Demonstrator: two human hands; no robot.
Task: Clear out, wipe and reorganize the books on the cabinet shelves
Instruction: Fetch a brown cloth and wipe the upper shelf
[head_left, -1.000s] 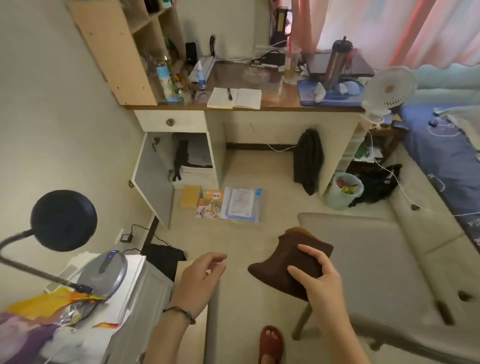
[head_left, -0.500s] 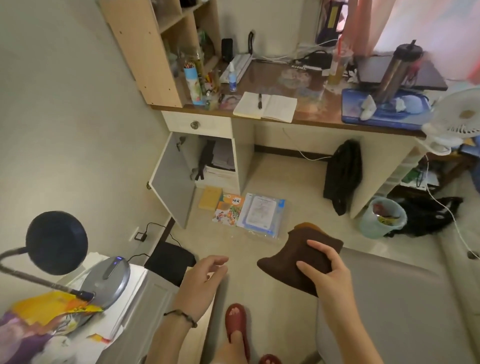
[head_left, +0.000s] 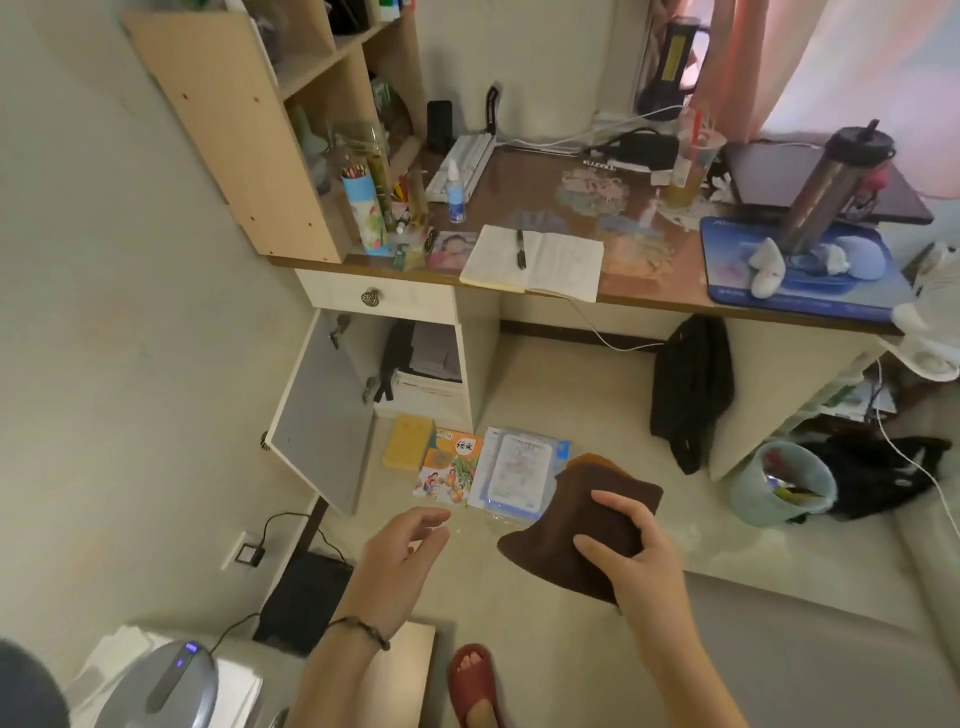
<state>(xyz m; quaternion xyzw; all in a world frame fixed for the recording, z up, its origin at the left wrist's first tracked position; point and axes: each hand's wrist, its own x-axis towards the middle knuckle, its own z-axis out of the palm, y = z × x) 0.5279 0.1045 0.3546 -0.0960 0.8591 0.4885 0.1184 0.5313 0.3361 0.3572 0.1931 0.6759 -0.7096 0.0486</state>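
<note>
— Where's our cloth (head_left: 576, 525)?
— Soft and light, gripped by our right hand (head_left: 631, 551); left hand (head_left: 400, 556) hangs relaxed, holding nothing
— The books (head_left: 449, 470)?
— Floor, at the cabinet (head_left: 322, 415) front edge; stiff, lift by spines

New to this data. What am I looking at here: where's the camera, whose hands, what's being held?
There is no robot. A person wears one wide-angle camera on the head, looking forward and down, so the two bare hands enter from the bottom edge.

The right hand holds a folded brown cloth, fingers curled over it. The left hand, with a cord bracelet at the wrist, is relaxed and holds nothing.

Ahead is a desk with an open notebook and a pen lying on it. Below the desk, the cabinet door stands open, with a stack of papers or books inside. A yellow book, a picture book and a clear folder lie on the floor in front.
</note>
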